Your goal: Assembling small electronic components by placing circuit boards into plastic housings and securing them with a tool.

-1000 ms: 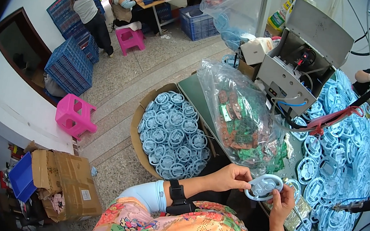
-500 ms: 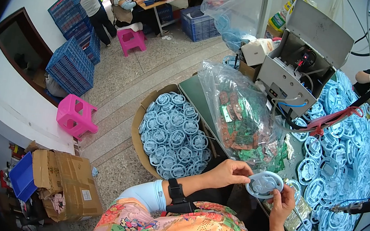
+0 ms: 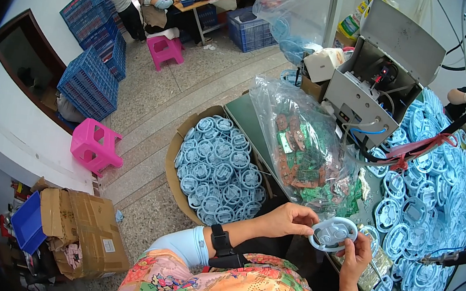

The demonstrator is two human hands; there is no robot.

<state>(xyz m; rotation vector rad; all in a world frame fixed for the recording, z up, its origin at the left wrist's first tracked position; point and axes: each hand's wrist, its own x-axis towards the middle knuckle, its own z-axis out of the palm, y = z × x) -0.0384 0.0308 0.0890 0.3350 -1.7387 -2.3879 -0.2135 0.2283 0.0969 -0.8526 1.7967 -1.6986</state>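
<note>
A light blue oval plastic shell (image 3: pixel 333 233) with raised rings moulded inside is held up in front of me, over the table's near edge. My right hand (image 3: pixel 356 259) grips its right lower rim between thumb and fingers. At its left rim, the fingertips of my left hand (image 3: pixel 295 220) are pinched together against the shell. A small darker patch shows inside the shell beside the left thumb; I cannot make out what it is. Just beyond lies a clear plastic bag (image 3: pixel 307 148) of green and brown circuit boards.
Left of the table stands a cardboard box (image 3: pixel 172 164) full of similar shells. More shells (image 3: pixel 427 202) are heaped on the table's right, below a grey metal control box (image 3: pixel 359 96). A cable-fed tool (image 3: pixel 462 255) hangs at right. Pink stools (image 3: pixel 96 146) and co-workers are farther off.
The shell has tilted slightly in my hands, and a darker patch now shows at its left inside. In the background, a standing person has shifted to the right.
</note>
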